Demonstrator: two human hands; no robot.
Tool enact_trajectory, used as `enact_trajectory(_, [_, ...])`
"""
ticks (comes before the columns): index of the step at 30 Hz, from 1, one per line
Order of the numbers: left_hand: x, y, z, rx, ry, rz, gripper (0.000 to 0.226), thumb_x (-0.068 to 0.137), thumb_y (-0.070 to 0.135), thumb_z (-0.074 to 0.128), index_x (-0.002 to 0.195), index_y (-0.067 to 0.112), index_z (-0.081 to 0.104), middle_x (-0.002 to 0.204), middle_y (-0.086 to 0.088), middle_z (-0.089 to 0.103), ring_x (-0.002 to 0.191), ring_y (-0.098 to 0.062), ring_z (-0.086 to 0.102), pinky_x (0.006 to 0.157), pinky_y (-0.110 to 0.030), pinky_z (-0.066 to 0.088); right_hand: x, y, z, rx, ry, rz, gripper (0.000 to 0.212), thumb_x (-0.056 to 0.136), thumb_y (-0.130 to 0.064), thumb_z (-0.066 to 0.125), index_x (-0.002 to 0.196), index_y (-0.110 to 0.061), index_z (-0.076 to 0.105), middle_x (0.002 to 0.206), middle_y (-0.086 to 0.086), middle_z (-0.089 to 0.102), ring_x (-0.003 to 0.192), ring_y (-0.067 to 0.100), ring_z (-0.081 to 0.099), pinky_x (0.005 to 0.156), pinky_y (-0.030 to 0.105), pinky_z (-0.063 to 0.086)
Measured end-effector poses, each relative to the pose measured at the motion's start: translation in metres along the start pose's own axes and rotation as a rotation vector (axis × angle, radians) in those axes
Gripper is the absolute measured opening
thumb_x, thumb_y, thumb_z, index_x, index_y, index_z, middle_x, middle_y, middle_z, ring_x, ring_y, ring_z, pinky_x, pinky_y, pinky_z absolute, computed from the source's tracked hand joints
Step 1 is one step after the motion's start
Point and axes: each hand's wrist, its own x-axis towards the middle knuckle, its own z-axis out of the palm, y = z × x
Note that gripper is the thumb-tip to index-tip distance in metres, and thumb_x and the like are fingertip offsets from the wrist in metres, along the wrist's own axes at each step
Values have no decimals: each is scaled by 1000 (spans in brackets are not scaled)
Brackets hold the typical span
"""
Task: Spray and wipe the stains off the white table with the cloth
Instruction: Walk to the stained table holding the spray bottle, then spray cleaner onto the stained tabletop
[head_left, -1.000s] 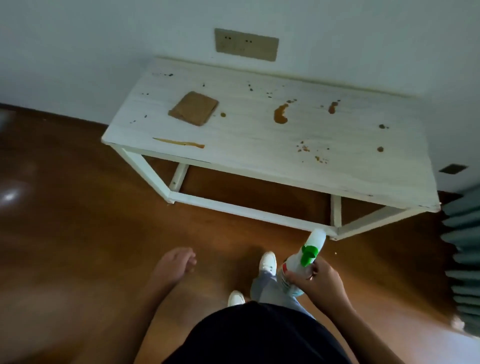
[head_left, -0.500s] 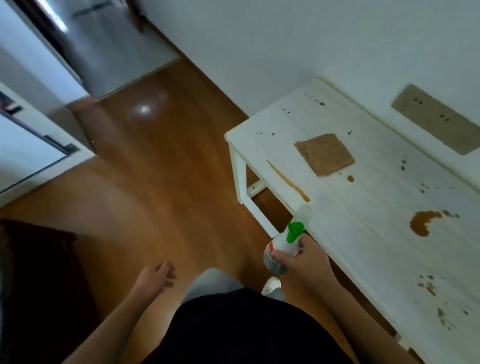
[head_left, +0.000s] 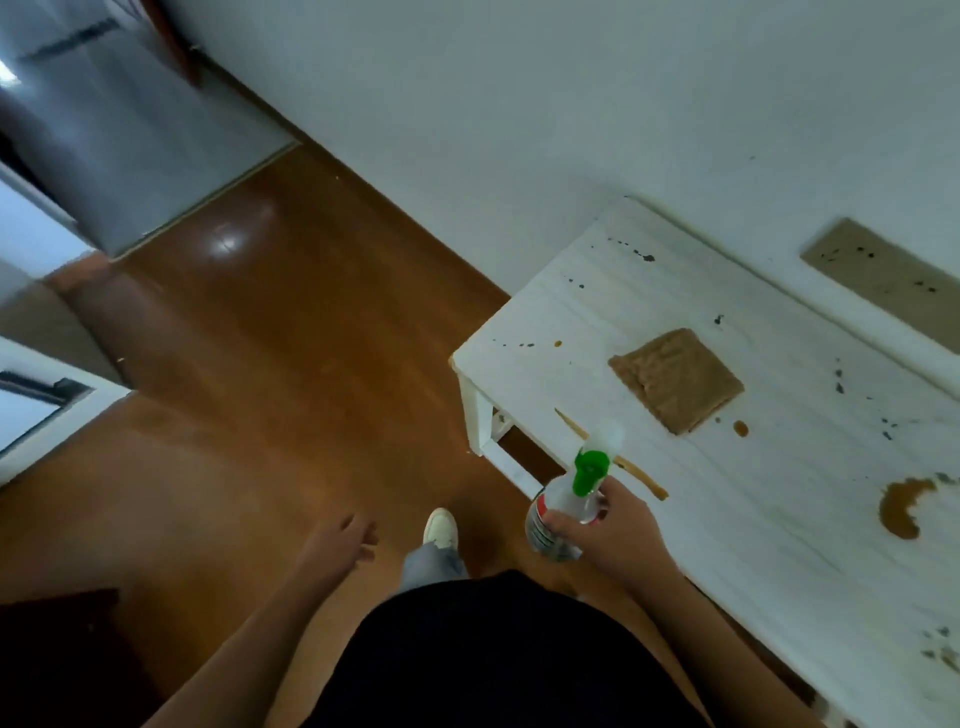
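My right hand (head_left: 618, 540) forward, fingers curled round spray bottle (head_left: 558, 501); my left hand (head_left: 338, 540) hangs low, fingers loosely bent.

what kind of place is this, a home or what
Likely a room in a home: glossy wooden floor, a small stained white table against a plain wall, a socket plate above it. The spray bottle suggests housecleaning.

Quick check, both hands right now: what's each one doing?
Left hand: open, fingers relaxed, holding nothing, over the floor.
Right hand: gripping the spray bottle at the white table's near edge.
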Motion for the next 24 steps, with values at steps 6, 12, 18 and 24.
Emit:
enact_trajectory(6, [52,142,0,349,-219,363,38,109,32,43,97,6,69,99,-16,69,95,-32,65,75,-33,49,-17,13,-11,71,304,196,50,69,-60,79,106,-35,56,94,-16,65,84,2,63,73,24,53])
enact_trajectory(12, [44,242,52,422,-431,539,30,108,40,43,108,19,65,106,2,70,98,-16,68,77,-27,52,-40,33,-28,204,467,309,47,74,-59,77,111,-36,57,99,-17,67,86,-1,64,70,23,54])
enact_trajectory(18, [42,268,90,663,-441,711,33,107,46,42,109,22,64,108,3,68,101,-15,66,91,-36,56,-25,52,-60,249,556,353,47,77,-60,75,111,-34,55,97,-15,63,83,4,62,63,17,45])
enact_trajectory(24, [48,282,115,998,-340,882,35,105,50,42,123,27,61,122,7,67,109,-11,62,91,-27,50,5,78,-114,217,680,332,44,77,-59,75,108,-35,54,99,-13,63,87,11,62,72,30,51])
